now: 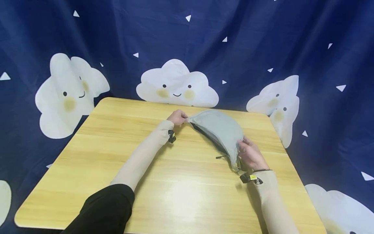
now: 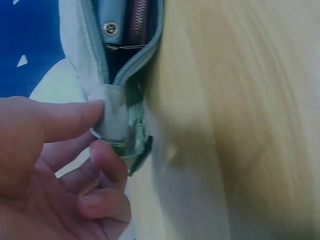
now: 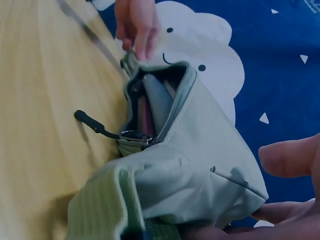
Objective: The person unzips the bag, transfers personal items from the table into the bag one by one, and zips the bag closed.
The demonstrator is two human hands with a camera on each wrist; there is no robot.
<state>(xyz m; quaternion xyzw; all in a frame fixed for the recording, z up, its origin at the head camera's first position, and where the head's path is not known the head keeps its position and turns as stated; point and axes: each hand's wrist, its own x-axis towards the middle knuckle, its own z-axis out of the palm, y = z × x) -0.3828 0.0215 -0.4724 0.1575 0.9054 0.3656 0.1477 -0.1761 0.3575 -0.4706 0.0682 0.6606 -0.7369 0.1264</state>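
A pale grey-green waist bag (image 1: 219, 126) stands on the table, its zip gaping toward me. My left hand (image 1: 178, 117) pinches the far-left end tab between thumb and fingers, seen closely by the left wrist camera. At the near-right end my right hand (image 1: 252, 154) touches the bag. In the right wrist view its thumb (image 3: 290, 157) stands clear of the fabric while the fingers lie against the underside, partly hidden. Inside the opening are a blue item with a snap button (image 2: 111, 28) and a dark red zipped item (image 2: 137, 22). A black zip pull (image 3: 92, 122) hangs outside.
The light wooden table (image 1: 102, 156) has rounded corners. A dark blue curtain (image 1: 175, 35) with white clouds and triangles hangs behind and around it. A webbing strap (image 3: 97, 210) is bunched at the bag's near end.
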